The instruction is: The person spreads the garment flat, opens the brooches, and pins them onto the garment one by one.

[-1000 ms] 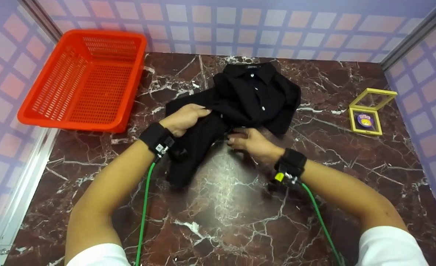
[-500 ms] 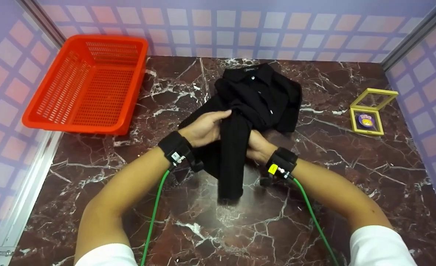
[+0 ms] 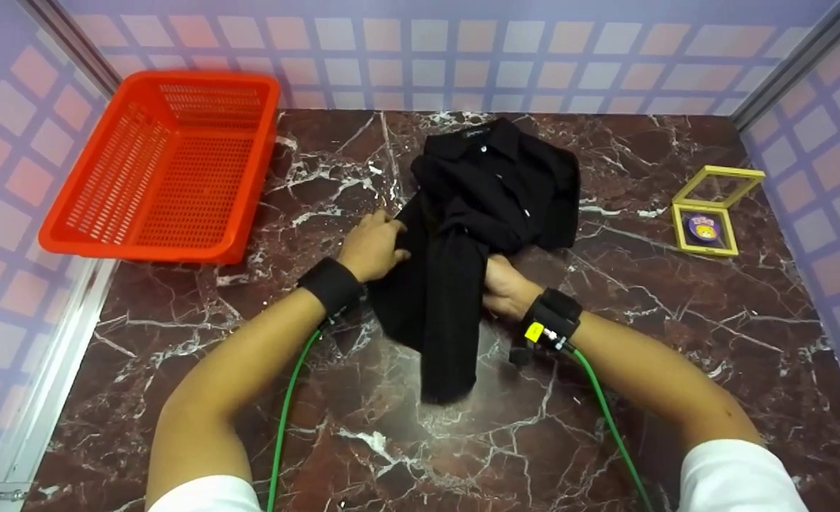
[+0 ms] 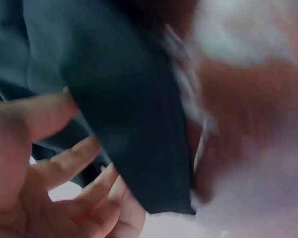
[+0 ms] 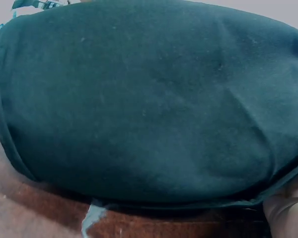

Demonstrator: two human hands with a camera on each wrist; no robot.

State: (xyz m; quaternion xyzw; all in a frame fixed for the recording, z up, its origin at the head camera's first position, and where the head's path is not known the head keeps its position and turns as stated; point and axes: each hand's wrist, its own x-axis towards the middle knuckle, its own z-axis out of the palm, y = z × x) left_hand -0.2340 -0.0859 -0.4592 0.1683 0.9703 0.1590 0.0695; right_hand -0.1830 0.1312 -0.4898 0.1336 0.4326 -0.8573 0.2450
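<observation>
A black button-up shirt (image 3: 455, 306) lies partly folded on the marble tabletop, its collar toward the back wall. One long sleeve-like strip runs down its front toward me. At the shirt's left edge is my left hand (image 3: 373, 245); in the left wrist view its thumb and loosely bent fingers (image 4: 64, 166) are spread apart beside the dark cloth. My right hand (image 3: 508, 284) grips the cloth on the right of the strip, its fingertips hidden beneath the fabric. The right wrist view is mostly filled by the shirt (image 5: 149, 104), with part of that hand at the lower right.
A red plastic basket (image 3: 249, 213) stands at the back left. On the right sits a small yellow frame (image 3: 708, 250) with its lid raised and a purple round badge (image 3: 703, 227) inside. Green cables (image 3: 291, 398) run from both wrist straps. Patterned walls enclose the table.
The sleeve-like strip has come from the left to the shirt's middle and points toward me. My left hand has let go of it and moved to the left edge; my right hand has moved slightly right.
</observation>
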